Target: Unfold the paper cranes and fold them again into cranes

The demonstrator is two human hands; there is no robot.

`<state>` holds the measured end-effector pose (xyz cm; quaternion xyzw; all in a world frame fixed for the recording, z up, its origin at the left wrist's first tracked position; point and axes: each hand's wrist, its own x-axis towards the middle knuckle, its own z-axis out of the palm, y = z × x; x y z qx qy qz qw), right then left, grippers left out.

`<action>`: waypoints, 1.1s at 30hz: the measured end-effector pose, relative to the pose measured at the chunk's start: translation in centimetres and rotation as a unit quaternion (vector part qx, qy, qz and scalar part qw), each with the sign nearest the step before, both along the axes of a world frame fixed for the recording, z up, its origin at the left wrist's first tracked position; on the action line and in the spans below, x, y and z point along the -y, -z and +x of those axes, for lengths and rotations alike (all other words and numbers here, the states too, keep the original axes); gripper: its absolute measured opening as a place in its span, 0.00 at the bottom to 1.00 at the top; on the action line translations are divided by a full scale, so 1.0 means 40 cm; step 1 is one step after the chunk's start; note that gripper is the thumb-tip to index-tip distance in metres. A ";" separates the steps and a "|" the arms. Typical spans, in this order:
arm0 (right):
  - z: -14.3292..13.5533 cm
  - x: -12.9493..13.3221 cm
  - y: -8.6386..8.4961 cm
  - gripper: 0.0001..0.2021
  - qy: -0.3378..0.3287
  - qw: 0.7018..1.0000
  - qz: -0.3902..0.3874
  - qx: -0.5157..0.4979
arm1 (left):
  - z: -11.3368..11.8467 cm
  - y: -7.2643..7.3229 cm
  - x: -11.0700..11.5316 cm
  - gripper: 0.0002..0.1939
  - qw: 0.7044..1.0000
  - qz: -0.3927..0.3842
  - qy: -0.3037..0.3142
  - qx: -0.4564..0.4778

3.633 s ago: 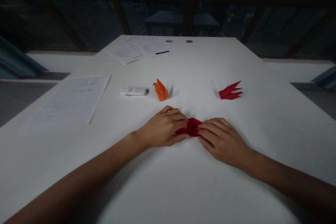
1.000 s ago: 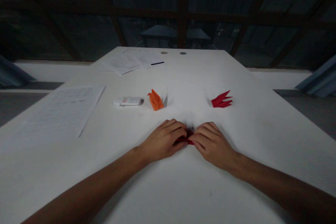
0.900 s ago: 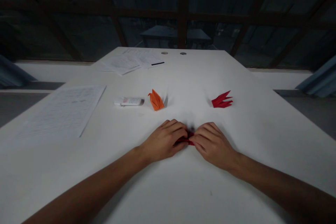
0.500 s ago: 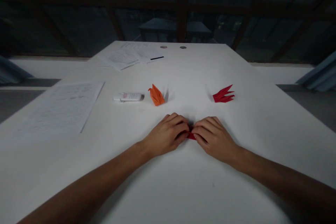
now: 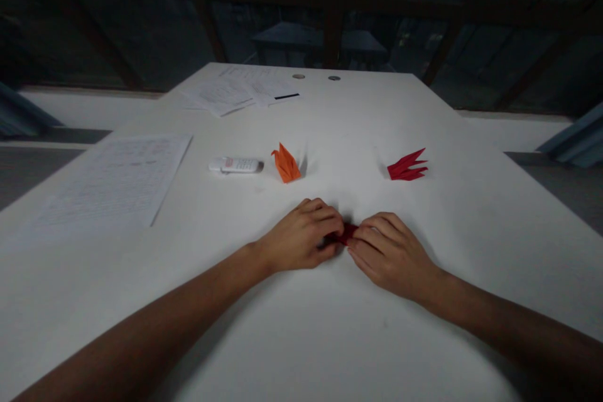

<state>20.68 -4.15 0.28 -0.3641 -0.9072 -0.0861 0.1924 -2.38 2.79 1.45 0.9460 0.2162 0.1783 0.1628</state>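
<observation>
Between my two hands is a small piece of folded red paper (image 5: 347, 234), low over the white table (image 5: 301, 333). My left hand (image 5: 308, 233) is closed on its left end, fingers curled over it. From the other side my right hand (image 5: 389, 250) grips the paper with bent fingers. Most of the paper is hidden under the fingers, so its shape does not show. Beyond my left hand stands an orange origami crane (image 5: 286, 164). A red folded-paper piece with several pointed tips (image 5: 407, 166) lies past my right hand.
Left of the orange crane lies a white tube (image 5: 236, 165) with printing. A written sheet (image 5: 113, 182) covers the table's left side. Farther back are more papers (image 5: 226, 93), a dark strip (image 5: 287, 97) and two round discs (image 5: 298, 76) near the far edge.
The view has shifted slightly. My hands have drawn a little apart and more of the red paper shows between them. The right fingers have turned flatter over it.
</observation>
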 end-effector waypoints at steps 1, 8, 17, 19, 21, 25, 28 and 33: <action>0.000 0.003 0.000 0.07 -0.003 1.000 -0.010 -0.002 | -0.002 -0.001 -0.004 0.05 1.000 -0.003 0.007 0.003; 0.004 -0.004 0.003 0.06 0.033 0.996 -0.069 -0.055 | -0.014 -0.004 -0.022 0.10 0.999 0.007 0.039 -0.013; -0.002 -0.022 0.005 0.04 0.064 0.990 -0.076 -0.104 | -0.005 0.009 -0.021 0.13 0.999 0.043 0.026 0.001; -0.002 -0.025 0.005 0.03 0.064 0.988 -0.089 -0.112 | -0.005 0.010 -0.021 0.13 0.999 0.036 0.023 0.003; -0.001 -0.028 0.004 0.03 0.066 0.985 -0.101 -0.126 | -0.006 0.011 -0.021 0.13 0.999 0.025 0.023 0.007; 0.003 -0.037 -0.006 0.05 0.077 0.971 -0.131 -0.185 | -0.001 0.002 -0.016 0.15 0.995 0.013 -0.044 0.087; 0.002 -0.044 -0.022 0.04 0.112 0.945 -0.136 -0.276 | 0.016 -0.014 -0.007 0.21 0.939 -0.064 -0.211 0.265; -0.011 -0.037 -0.046 0.04 0.136 0.913 -0.099 -0.372 | 0.061 -0.027 0.034 0.16 0.818 -0.361 -0.243 0.375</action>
